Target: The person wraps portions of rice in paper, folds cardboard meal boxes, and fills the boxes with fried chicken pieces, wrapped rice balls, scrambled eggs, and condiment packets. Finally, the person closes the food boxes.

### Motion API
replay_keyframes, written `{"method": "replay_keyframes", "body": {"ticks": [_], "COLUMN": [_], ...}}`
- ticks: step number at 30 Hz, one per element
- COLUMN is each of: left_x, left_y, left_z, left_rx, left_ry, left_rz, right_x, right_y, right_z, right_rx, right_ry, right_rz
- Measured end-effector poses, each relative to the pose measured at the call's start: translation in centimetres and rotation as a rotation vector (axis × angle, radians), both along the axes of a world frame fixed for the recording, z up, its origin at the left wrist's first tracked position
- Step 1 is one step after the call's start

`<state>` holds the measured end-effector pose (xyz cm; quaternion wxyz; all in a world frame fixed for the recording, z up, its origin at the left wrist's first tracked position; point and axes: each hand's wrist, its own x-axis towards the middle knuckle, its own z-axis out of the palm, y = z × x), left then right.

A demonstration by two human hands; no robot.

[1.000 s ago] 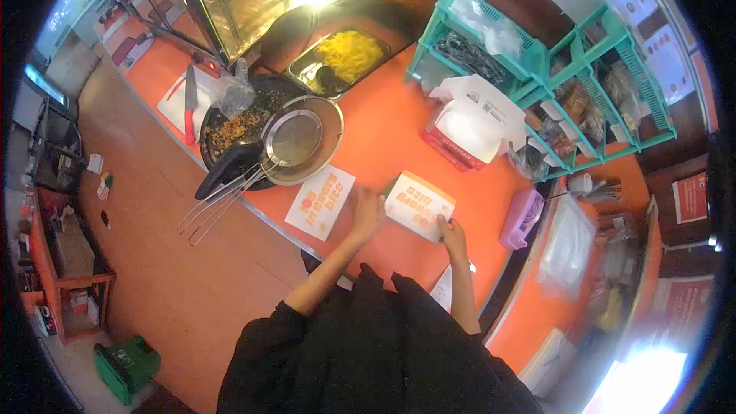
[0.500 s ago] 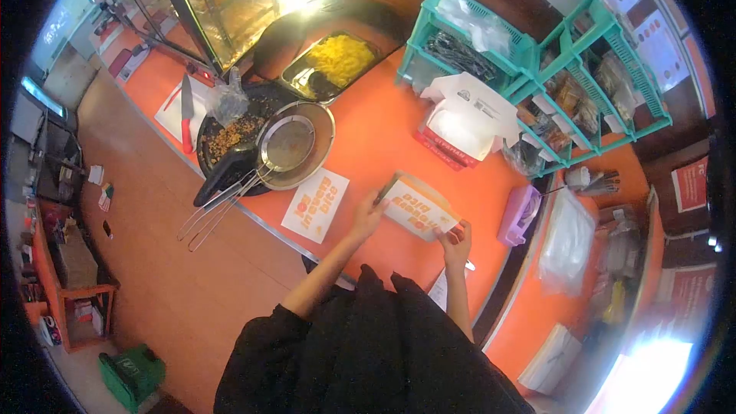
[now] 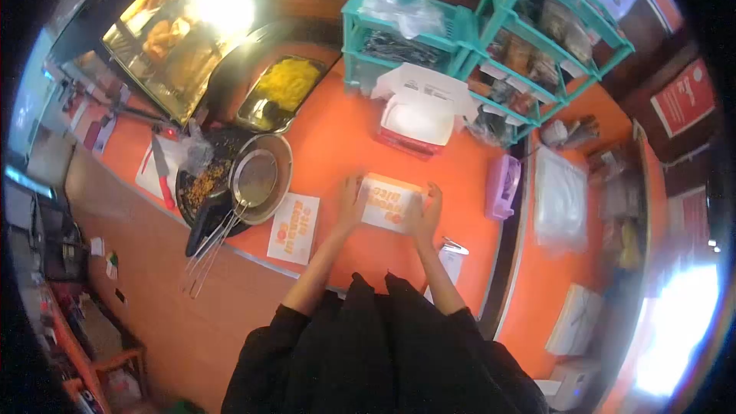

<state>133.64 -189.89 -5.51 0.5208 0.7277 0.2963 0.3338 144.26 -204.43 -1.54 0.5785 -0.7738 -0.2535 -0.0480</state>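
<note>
A white paper packet with orange lettering lies between my two hands over the orange counter. My left hand holds it by the left edge, the fingers pointing away from me. On its right edge is my right hand, thumb and fingers against the side. Some of the fingertips are blurred. A similar printed paper lies flat left of my left hand. To the right of my right hand is a small white slip with a metal clip-like object.
A wire strainer rests over a bowl beside a dark pan of brown crumbs. A red-handled knife lies farther left. Behind are a tray of yellow food, an open food box, green baskets and a purple tape dispenser.
The view has shifted and turned slightly. My hands have moved from the packet's corners to its two sides, and the packet now looks flatter and straighter.
</note>
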Motion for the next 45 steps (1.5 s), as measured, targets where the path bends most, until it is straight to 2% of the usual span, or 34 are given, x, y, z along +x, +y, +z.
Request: {"method": "replay_keyframes", "body": {"ticks": [2, 4, 5, 7, 8, 10, 12, 13, 14, 15, 16, 17, 18, 19, 20, 21, 22, 24, 26, 27, 29, 30, 31, 32, 34, 35, 36, 37, 38, 39, 41, 43, 45], "left_x": [1.4, 1.5, 1.6, 1.5, 1.6, 2.0, 1.9, 1.9, 1.9, 2.0, 2.2, 2.5, 2.7, 2.8, 3.0, 3.3, 3.6, 3.1, 1.7, 1.4, 0.7, 0.5, 0.5, 0.5, -0.2, -0.8, -1.8, -3.1, -3.9, -4.0, -4.0, -3.9, -4.0], "left_y": [0.3, 0.2, 0.1, -0.2, -0.2, 0.6, 1.2, 1.3, 1.4, 1.5, 1.6, 1.7, 1.8, 1.5, 0.3, -1.9, -3.9, -7.6, -9.7, -9.9, -10.3, -10.1, -9.5, -9.3, -9.8, -10.2, -11.1, -12.3, -13.1, -13.3, -13.6, -13.4, -12.8], "left_z": [0.9, 1.6, 1.9, 1.7, 1.1, -1.0, -1.6, -1.4, -1.2, -0.7, -0.1, 0.4, 1.1, 1.7, 2.0, 3.4, 4.3, 3.9, 3.8, 3.9, 4.3, 3.8, 3.0, 2.6, 3.5, 3.9, 4.8, 5.8, 6.3, 6.2, 6.1, 5.9, 6.1], "left_rx": [0.030, 0.360, 0.365, 0.272, 0.275, 0.178, 0.189, 0.189, 0.193, -0.104, -0.403, -0.401, -0.064, 0.277, 0.278, 0.498, 0.719, 0.756, 0.749, 0.751, 0.710, 0.714, 0.728, 0.739, 0.705, 0.664, 0.663, 0.688, 0.700, 0.697, 0.634, 0.598, 0.570], "left_ry": [-0.080, 0.029, 0.033, 0.336, 0.342, 0.153, 0.055, -0.047, -0.047, -0.126, -0.201, -0.201, 0.121, 0.439, 0.437, 0.446, 0.445, 0.436, 0.415, 0.416, 0.379, 0.381, 0.283, 0.185, 0.224, 0.261, 0.270, 0.494, 0.708, 0.721, 0.747, 0.771, 0.796], "left_rz": [-0.044, 0.050, 0.035, 0.091, 0.079, 0.138, 0.087, 0.045, 0.035, -0.061, -0.158, -0.167, -0.186, -0.198, -0.206, -0.101, 0.006, -0.053, -0.223, -0.236, -0.524, -0.526, -0.656, -0.785, -0.730, -0.677, -0.670, -0.395, -0.115, -0.113, -0.050, -0.072, -0.101], "right_x": [0.3, 1.0, 1.3, 1.4, 1.6, 2.2, 2.9, 2.6, 2.2, 1.9, 1.9, 1.6, 1.3, 0.8, 0.2, -0.4, -0.8, 1.3, 5.1, 7.2, 11.6, 14.5, 16.8, 17.6, 18.8, 19.1, 19.6, 20.0, 19.9, 19.7, 16.6, 15.6, 15.1], "right_y": [0.2, 0.4, 0.2, -0.2, -0.1, -0.1, 0.0, 0.1, 0.1, 0.0, -0.5, -1.2, -1.9, -2.8, -3.9, -5.0, -6.4, -9.8, -12.8, -13.9, -16.0, -17.3, -17.8, -17.4, -16.7, -16.6, -17.0, -17.7, -18.7, -19.6, -20.7, -20.3, -19.2], "right_z": [-0.9, -2.4, -3.1, -4.0, -4.4, -6.1, -8.1, -6.4, -4.6, -3.4, -3.5, -3.3, -3.2, -3.1, -3.1, -2.7, -1.9, -4.6, -1.2, 0.5, 2.7, 0.9, -1.1, -0.7, -0.3, -0.2, -1.1, -2.3, -3.7, -5.0, -4.4, -5.1, -4.9], "right_rx": [-0.044, -0.093, -0.130, -0.169, -0.190, -0.204, -0.031, -0.025, 0.132, 0.289, 0.294, 0.117, -0.061, -0.061, -0.229, -0.397, -0.422, -0.340, -0.252, -0.275, -0.254, -0.347, -0.434, -0.428, -0.674, -0.670, -0.503, -0.337, -0.283, -0.227, -0.248, -0.248, -0.395], "right_ry": [0.046, 0.094, 0.066, 0.049, 0.044, 0.039, 0.157, 0.158, 0.269, 0.377, 0.374, 0.318, 0.263, 0.264, 0.187, 0.110, 0.095, 0.000, 0.049, -0.021, -0.194, -0.121, -0.049, -0.048, 0.165, 0.164, 0.219, 0.279, 0.264, 0.252, 0.065, 0.092, 0.028], "right_rz": [-0.025, -0.025, -0.019, -0.024, -0.049, -0.081, 0.021, 0.013, 0.040, 0.068, 0.060, 0.051, 0.042, 0.035, 0.090, 0.143, 0.139, 0.024, -0.309, -0.500, -0.621, -0.559, -0.493, -0.492, -0.494, -0.486, -0.450, -0.413, -0.340, -0.265, -0.270, -0.237, -0.402]}}
